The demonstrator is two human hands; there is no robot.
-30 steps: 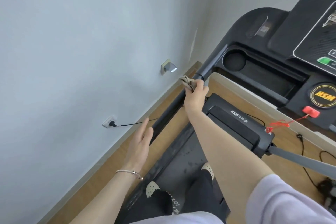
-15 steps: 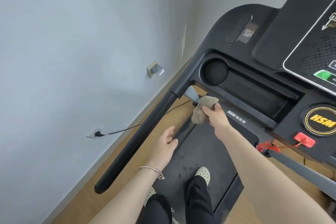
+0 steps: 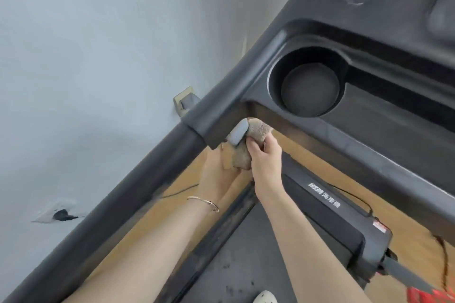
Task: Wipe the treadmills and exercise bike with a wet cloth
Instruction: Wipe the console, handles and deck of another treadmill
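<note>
Two hands: both up under the treadmill's left handrail joint, side by side.
Right hand (image 3: pixel 264 157): fingers curled round the cloth, gripping it and holding it against the grey upright.
Cloth (image 3: pixel 248 145): tan and bunched, wrapped over the upright just below the console's corner; its lower part hangs between the two hands.
Upright (image 3: pixel 237 133): light grey post, only a short piece visible where it meets the console's underside.
Left hand (image 3: pixel 216 177): lies just left of the right hand, below the handrail; its fingertips reach toward the cloth's lower edge, but they are hidden, so I cannot tell how it grips or whether it touches.
Bracelet (image 3: pixel 204 203): thin band on the left wrist.
Handrail (image 3: pixel 118 206): dark padded bar running from lower left up to the console.
Console (image 3: pixel 369 39): black, tilted in view, with a round cup holder (image 3: pixel 310 86) near its corner.
Motor cover (image 3: pixel 332 214): black, with white HSM lettering, below the right forearm.
Belt (image 3: pixel 234 265): dark, speckled with dirt.
Wall socket (image 3: pixel 55 214): on the grey wall at left, with a black plug in it.
Floor (image 3: pixel 307 167): wood.
</note>
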